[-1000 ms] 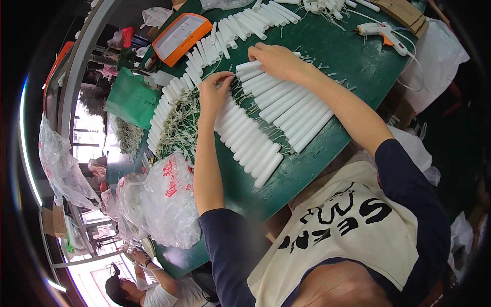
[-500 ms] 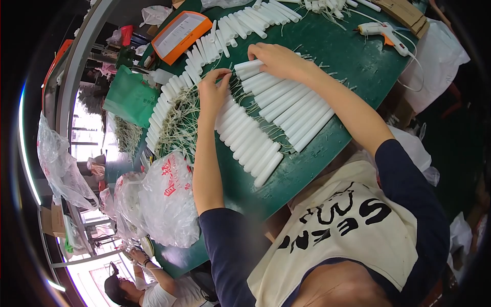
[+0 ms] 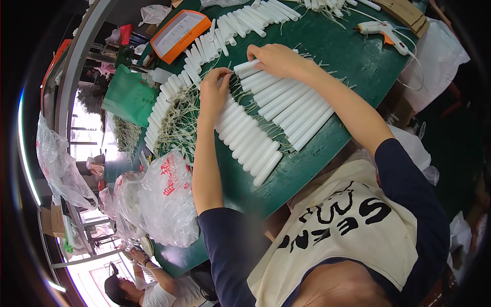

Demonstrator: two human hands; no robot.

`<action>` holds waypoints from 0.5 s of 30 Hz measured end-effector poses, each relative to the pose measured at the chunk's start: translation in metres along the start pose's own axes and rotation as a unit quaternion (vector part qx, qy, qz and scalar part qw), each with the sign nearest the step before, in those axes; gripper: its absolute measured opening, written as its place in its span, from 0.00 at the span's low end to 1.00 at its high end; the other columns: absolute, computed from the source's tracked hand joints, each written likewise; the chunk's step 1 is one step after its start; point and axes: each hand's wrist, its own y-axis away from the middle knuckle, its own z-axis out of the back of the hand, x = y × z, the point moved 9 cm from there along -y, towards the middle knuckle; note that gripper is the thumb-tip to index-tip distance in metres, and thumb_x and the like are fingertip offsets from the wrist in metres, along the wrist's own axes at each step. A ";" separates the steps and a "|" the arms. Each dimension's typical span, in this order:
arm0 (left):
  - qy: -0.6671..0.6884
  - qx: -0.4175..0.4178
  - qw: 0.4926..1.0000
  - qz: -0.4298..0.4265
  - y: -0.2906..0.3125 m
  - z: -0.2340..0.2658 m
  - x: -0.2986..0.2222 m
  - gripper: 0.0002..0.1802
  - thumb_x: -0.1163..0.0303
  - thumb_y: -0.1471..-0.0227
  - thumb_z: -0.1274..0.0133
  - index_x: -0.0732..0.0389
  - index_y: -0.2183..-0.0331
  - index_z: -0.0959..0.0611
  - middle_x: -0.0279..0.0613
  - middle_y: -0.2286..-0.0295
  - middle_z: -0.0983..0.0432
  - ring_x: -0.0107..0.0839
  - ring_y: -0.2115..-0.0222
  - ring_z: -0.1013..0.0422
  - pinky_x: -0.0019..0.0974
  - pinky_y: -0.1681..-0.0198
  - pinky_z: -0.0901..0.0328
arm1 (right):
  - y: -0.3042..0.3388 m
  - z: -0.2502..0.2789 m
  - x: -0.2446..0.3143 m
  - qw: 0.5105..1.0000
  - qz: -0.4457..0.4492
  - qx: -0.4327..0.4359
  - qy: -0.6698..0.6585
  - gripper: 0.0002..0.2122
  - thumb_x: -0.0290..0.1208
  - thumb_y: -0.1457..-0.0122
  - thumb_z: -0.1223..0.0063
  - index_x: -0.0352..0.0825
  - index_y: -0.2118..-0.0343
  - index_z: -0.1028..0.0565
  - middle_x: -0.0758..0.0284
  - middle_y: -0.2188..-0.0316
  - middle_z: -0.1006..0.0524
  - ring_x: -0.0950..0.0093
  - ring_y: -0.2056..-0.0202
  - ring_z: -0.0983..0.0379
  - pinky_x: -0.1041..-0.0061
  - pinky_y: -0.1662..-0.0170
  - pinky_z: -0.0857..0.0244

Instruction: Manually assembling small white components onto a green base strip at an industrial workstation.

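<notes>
Two rows of white tubes with thin pale wires at their ends lie on the green table [image 3: 327,165]. My right hand [image 3: 279,60] is closed over the far end of the longer row [image 3: 294,102], its fingers curled on the topmost white tube [image 3: 246,68]. At the far end of the shorter row [image 3: 249,138], my left hand [image 3: 215,84] pinches with thumb and forefinger close to the wire ends. Whatever lies between those fingertips is too small to make out. A tangled heap of pale wires [image 3: 179,120] is just left of my left forearm.
Further white tubes [image 3: 240,23] curve along the far side, by an orange box [image 3: 181,37]. A glue gun [image 3: 381,31] with its cord lies far right. Plastic bags [image 3: 169,199] and a green bag [image 3: 132,97] stand left. Another person [image 3: 153,281] sits lower left.
Almost nothing differs. Both hands stay at the same spots, with only a very slight shift of the fingers and of the whole view.
</notes>
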 end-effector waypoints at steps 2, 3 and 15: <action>0.007 -0.006 1.000 -0.012 -0.001 0.001 -0.003 0.07 0.75 0.52 0.48 0.66 0.68 0.22 0.40 0.73 0.24 0.27 0.72 0.28 0.27 0.70 0.36 | 0.003 0.005 0.002 0.999 0.023 -0.035 -0.001 0.10 0.28 0.48 0.49 0.33 0.64 0.33 0.61 0.70 0.25 0.61 0.66 0.29 0.67 0.63 0.36; 0.008 -0.003 1.000 -0.004 -0.001 -0.001 -0.003 0.07 0.76 0.52 0.48 0.66 0.68 0.23 0.41 0.73 0.24 0.27 0.72 0.28 0.27 0.68 0.36 | 0.005 0.010 0.003 0.996 0.046 -0.070 -0.003 0.09 0.28 0.48 0.49 0.33 0.65 0.33 0.60 0.69 0.26 0.61 0.65 0.29 0.67 0.62 0.36; -0.026 -0.005 0.999 -0.028 -0.001 -0.001 -0.011 0.07 0.78 0.53 0.49 0.66 0.67 0.23 0.44 0.71 0.24 0.32 0.70 0.27 0.30 0.63 0.34 | 0.000 0.001 0.004 1.000 0.000 0.003 -0.002 0.07 0.25 0.48 0.51 0.33 0.65 0.32 0.61 0.67 0.26 0.62 0.65 0.29 0.68 0.62 0.36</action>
